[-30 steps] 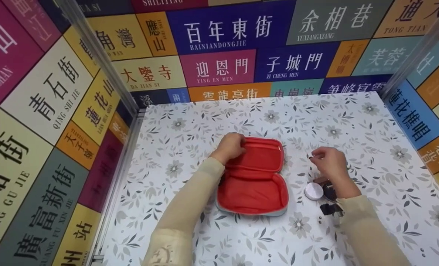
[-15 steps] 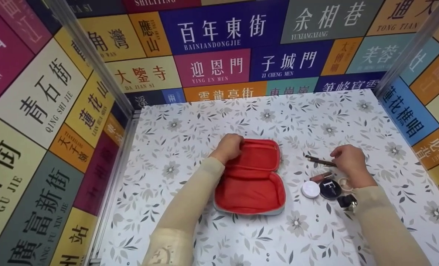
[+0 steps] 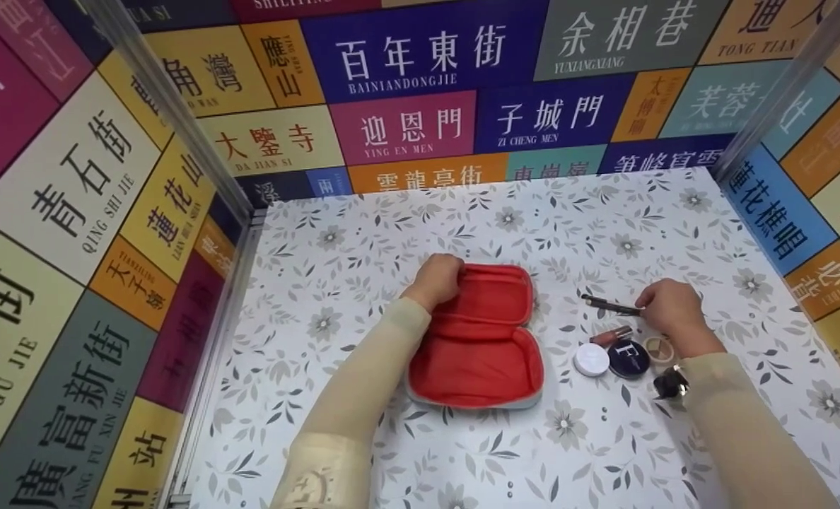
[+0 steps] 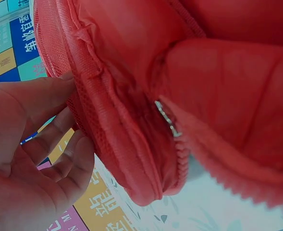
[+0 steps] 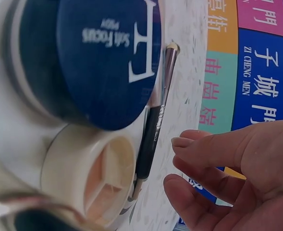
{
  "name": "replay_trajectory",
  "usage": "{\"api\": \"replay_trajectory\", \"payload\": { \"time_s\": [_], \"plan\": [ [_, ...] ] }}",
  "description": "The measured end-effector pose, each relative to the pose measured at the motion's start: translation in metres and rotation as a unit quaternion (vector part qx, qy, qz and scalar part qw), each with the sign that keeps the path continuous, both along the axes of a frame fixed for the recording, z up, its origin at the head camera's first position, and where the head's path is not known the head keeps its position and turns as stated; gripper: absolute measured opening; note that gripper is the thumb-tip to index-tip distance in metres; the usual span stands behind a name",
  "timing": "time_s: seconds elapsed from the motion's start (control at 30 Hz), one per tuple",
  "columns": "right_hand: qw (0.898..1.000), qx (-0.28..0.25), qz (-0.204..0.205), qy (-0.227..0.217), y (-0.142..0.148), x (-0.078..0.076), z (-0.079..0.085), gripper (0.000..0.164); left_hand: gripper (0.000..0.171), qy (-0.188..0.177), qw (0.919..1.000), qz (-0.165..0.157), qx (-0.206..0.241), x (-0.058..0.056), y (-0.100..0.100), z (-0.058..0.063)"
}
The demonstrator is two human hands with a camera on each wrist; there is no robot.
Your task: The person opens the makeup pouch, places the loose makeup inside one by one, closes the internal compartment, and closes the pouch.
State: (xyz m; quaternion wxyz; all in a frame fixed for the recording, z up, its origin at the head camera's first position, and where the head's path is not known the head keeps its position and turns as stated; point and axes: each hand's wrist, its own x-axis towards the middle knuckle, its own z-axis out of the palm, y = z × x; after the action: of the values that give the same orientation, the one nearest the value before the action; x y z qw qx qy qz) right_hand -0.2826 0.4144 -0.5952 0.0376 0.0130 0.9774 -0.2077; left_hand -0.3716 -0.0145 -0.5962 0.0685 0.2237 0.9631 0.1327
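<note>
A zippered case (image 3: 476, 367) with a red lining lies open at mid-table. My left hand (image 3: 435, 279) grips the left edge of its upper half. In the left wrist view, thumb and fingers of the left hand (image 4: 40, 149) meet the red mesh there, some fingertips hidden behind it. Slim dark makeup pencils (image 3: 607, 305) lie right of the case, with my right hand (image 3: 674, 311) at their right end. The right wrist view shows that hand (image 5: 218, 178) loosely bent, nothing between its fingers, beside a black pencil (image 5: 152, 130).
Below the pencils sit a lip gloss tube (image 3: 611, 336), a white round jar (image 3: 592, 360), a dark round powder box (image 3: 628, 359) marked F and a three-part concealer pot (image 3: 658, 350). A black shiny object (image 3: 669, 383) lies by the right sleeve. Sign-covered walls (image 3: 399, 63) enclose the table.
My right hand has moved right from the pencils' left end, where its fingertips were together, to their right end, uncovering them. The left hand stays on the case.
</note>
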Motion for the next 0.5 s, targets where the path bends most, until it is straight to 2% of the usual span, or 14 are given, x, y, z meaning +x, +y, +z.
{"api": "replay_trajectory", "payload": {
  "time_s": [0.23,0.5],
  "plan": [
    [1.000,0.012,0.014,-0.010,0.0023,-0.0040,-0.0012,0.017,0.010,0.015,0.9998,0.005,0.009,0.0012,0.0004,-0.0006],
    [1.000,0.017,0.026,-0.005,0.0000,-0.0049,-0.0039,0.012,0.016,0.007,0.9999,0.008,-0.001,0.0025,0.0023,0.0002]
  ]
}}
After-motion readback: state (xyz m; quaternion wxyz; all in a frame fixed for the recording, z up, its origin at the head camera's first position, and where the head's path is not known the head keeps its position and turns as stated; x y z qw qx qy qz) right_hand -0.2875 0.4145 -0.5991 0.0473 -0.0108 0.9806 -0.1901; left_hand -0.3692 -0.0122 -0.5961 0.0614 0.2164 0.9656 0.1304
